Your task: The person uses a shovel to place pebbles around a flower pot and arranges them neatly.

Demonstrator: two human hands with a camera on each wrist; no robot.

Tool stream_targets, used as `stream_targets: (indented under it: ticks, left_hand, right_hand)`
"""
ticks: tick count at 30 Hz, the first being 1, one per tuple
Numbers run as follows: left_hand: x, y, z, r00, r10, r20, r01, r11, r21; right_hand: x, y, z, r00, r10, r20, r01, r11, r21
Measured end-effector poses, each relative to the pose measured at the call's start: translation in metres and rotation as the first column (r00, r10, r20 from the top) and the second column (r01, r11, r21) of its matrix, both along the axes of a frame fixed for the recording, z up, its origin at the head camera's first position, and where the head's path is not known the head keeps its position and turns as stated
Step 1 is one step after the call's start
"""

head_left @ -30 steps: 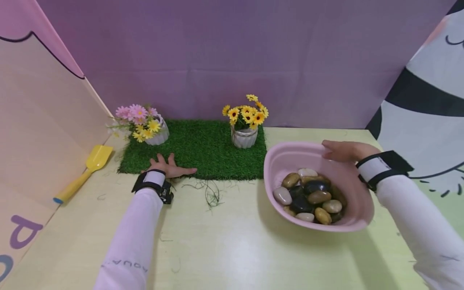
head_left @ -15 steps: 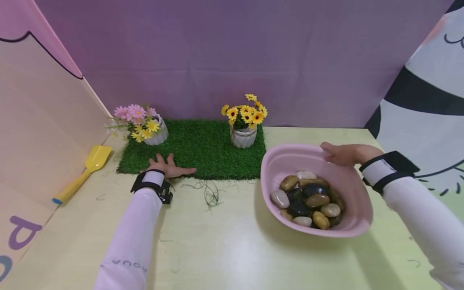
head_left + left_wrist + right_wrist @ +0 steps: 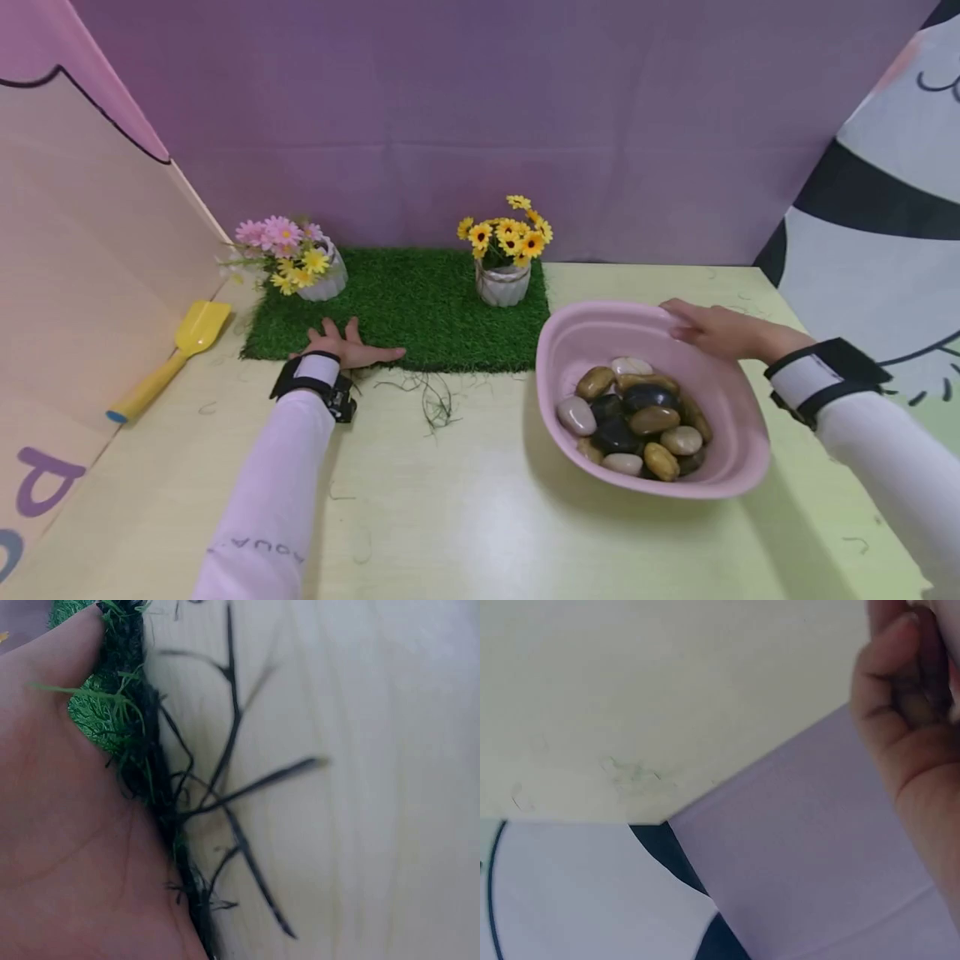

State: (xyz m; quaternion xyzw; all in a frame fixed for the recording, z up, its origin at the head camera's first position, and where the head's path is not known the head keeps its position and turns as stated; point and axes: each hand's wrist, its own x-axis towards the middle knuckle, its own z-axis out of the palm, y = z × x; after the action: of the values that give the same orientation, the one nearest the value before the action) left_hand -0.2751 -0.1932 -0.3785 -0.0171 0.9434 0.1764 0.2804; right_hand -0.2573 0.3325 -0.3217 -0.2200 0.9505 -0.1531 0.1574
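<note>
Head view showed the right hand, fingers gripping the far-side rim of a pink, rounded, plastic-looking basin toward the right edge of the pale wood-grain surface, while the left hand, fingers spread, lay at the front edge of a green artificial-grass mat. Held from one side and seemingly tilted, the basin risked twisting if its glossy, mixed-colour stones slid. Room for moving lay before the mat's front edge, left of the basin.
</note>
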Motion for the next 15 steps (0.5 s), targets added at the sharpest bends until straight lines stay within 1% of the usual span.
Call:
stream_targets:
  ticks: [4,9,12,15]
  left_hand:
    - [0.001,0.000,0.000,1.000,0.002,-0.002,-0.002,1.000,-0.008]
    - [0.001,0.004,-0.001,1.000,-0.003,-0.003,0.003,1.000,-0.009]
    - [0.001,0.004,-0.001,1.000,-0.002,-0.012,0.002,1.000,-0.017]
    - [0.001,0.003,0.000,1.000,0.006,-0.017,-0.006,1.000,-0.018]
  right_hand:
    - [0.004,0.007,-0.015,0.993,-0.015,-0.118,0.012,1.000,-0.024]
    - [0.013,0.010,-0.027,0.970,-0.034,-0.243,0.022,0.998,-0.054]
    - [0.015,0.007,-0.031,0.958,-0.043,-0.283,0.025,0.997,-0.067]
    - [0.016,0.002,-0.033,0.955,-0.077,-0.287,0.052,0.994,-0.096]
